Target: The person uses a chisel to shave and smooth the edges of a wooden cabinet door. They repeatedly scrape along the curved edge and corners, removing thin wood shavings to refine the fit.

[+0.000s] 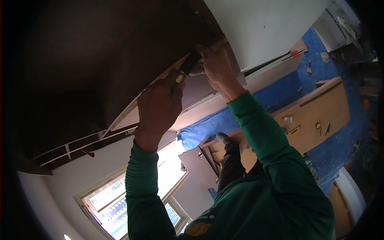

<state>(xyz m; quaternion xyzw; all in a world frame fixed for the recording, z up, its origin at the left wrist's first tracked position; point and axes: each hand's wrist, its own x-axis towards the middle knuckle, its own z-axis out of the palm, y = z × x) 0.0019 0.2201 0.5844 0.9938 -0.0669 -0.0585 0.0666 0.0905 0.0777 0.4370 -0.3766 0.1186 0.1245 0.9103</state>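
Overhead, a dark brown cabinet panel (144, 60) has a pale, narrow edge (125, 113) along its bottom. My left hand (159, 106) is raised to that edge, fingers curled on a dark tool with a brass-coloured part (181, 77). My right hand (216, 70) grips the tool's upper dark end, beside the panel's corner. The tool's exact kind and its working end are hidden by my fingers.
A white panel (264, 24) is at upper right. Below, my foot (222, 138) is by a long wooden board (312, 108) bearing several small tools, among blue floor sheeting (328, 154). A window (106, 192) is at lower left.
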